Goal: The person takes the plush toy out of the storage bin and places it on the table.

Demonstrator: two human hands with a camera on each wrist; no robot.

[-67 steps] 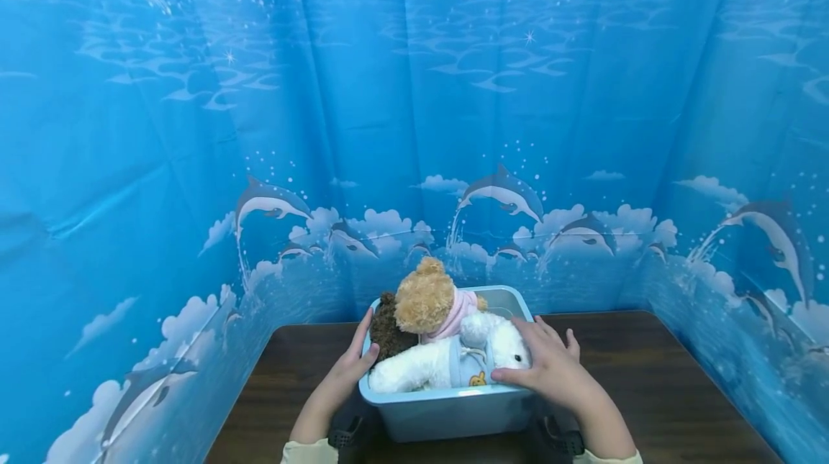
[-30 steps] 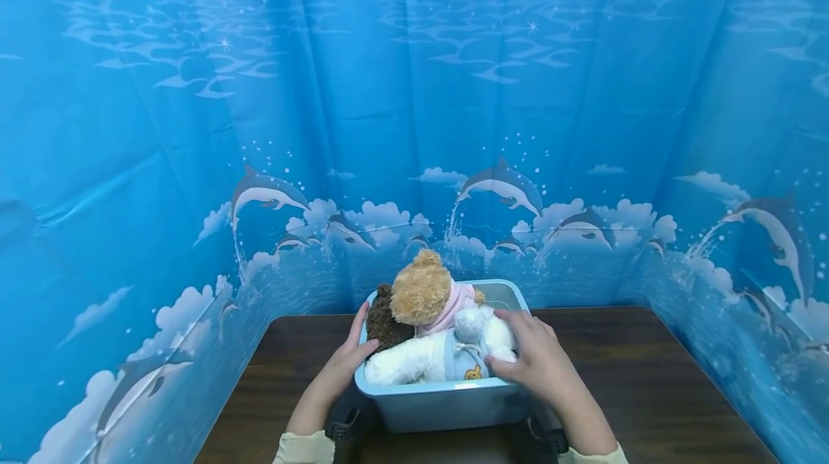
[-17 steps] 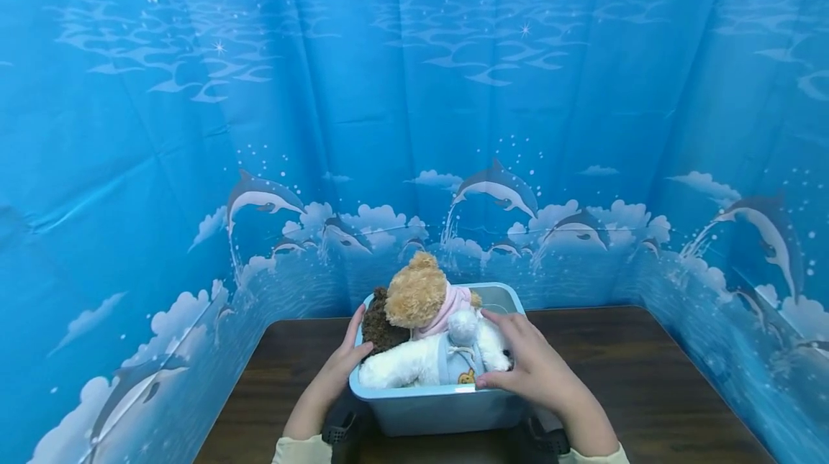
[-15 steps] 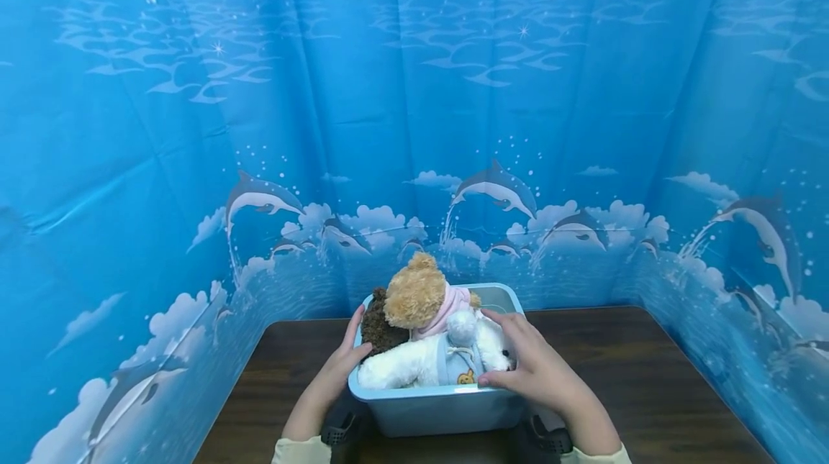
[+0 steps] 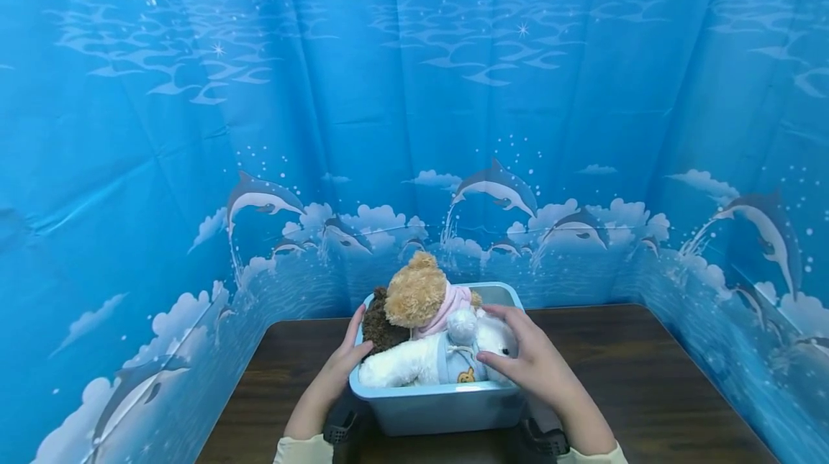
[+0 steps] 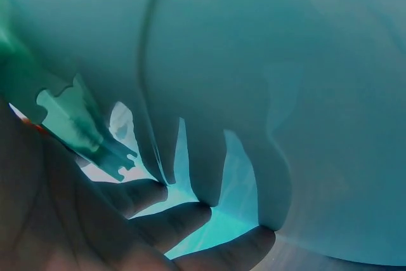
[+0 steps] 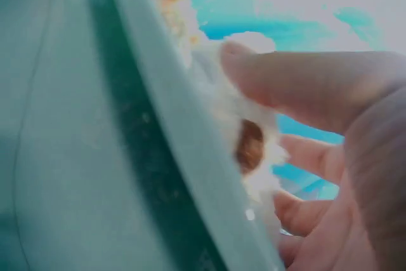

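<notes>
A light blue plastic tub stands on the table, filled with stuffed animals. My left hand is at its left side, thumb at the rim; in the left wrist view extended fingertips touch the outer wall. In the tub's right front part, my right hand holds the head of a white stuffed animal in a light blue top. In the right wrist view the thumb lies on one side of the white fur and the other fingers are opposite, beside a brown nose.
Behind the white toy lie a tan teddy bear in a pink garment, its head above the rim, and a dark brown stuffed animal at the left. The dark wooden table meets a blue dolphin-print curtain on three sides.
My right hand has moved left from the tub's right rim onto the white toy's head, which has shifted and turned. The tub sits slightly further left in view; my left hand stays at its side.
</notes>
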